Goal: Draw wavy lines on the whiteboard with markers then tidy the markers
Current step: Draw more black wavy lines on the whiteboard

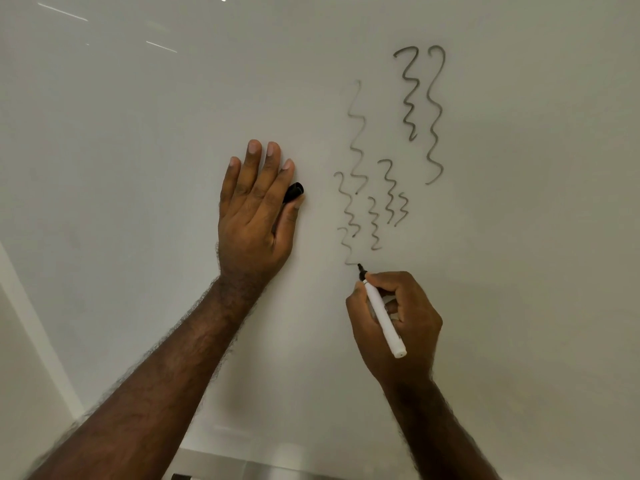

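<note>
The marker (pixel 381 308) is pinched in the right hand (pixel 398 323), fingers curled round the white barrel at lower centre-right of the frame. Its long axis is seen to run from the butt end at lower right up to the black tip at upper left, and the tip is in contact with the whiteboard (pixel 519 237) at the foot of the lowest, faintest wavy line (pixel 346 245). Further wavy lines (pixel 420 109) are noted above and to the upper right. The left hand (pixel 256 209) is pressed flat on the board at centre frame, fingers straight, with a black cap (pixel 293 192) held under the thumb. Bare board is judged available below and right of the tip; the lower edge of the board (pixel 221 453) lies well beneath.
</note>
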`<state>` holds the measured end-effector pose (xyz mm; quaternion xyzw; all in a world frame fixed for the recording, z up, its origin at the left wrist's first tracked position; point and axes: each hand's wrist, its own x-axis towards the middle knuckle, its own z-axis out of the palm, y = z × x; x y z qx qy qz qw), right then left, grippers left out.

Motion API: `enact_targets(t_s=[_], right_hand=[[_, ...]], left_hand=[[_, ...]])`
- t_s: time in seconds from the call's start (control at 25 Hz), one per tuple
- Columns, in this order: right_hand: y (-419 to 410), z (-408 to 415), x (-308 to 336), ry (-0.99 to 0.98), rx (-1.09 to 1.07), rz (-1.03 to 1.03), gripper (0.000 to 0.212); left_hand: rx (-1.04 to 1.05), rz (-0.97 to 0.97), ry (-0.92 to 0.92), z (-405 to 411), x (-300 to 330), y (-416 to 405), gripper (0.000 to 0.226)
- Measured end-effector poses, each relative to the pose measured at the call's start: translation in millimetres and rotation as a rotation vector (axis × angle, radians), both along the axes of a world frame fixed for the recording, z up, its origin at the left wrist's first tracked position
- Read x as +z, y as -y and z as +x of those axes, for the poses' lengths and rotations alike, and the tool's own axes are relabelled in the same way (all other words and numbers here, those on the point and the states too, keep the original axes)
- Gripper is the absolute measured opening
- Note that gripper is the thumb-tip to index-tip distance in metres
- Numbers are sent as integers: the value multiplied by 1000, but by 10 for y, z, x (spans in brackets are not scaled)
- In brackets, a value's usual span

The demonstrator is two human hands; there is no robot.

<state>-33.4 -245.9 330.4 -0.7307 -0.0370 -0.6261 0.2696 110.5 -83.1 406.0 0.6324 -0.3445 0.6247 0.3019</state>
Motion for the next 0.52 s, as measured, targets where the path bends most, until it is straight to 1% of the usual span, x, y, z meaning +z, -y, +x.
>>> enact_targets(t_s=[0.04, 0.12, 0.2, 0.28, 0.36, 0.44, 0.52], right_hand=[[12, -3, -14, -11, 21, 5, 17], [-5, -43, 24, -52, 54, 54, 8], [-73, -119, 88, -106, 125, 195, 17], [-131, -212, 143, -177, 280, 357, 22], [-150, -304, 154, -257, 454, 482, 17], [-135, -387, 123, -316, 626, 553, 13], [-129, -442, 91, -373, 744, 606, 19]], left_hand=[[0, 2, -6, -5, -11, -5, 39], [0, 9, -18, -15, -32, -13, 39], [-8, 22, -45, -45, -57, -30, 40], [-36, 51, -96, -116, -109, -69, 40], [-84, 85, -183, -252, -232, -134, 42], [-142, 138, -291, -433, -452, -228, 47], [-189, 227, -378, -607, -720, -340, 49]])
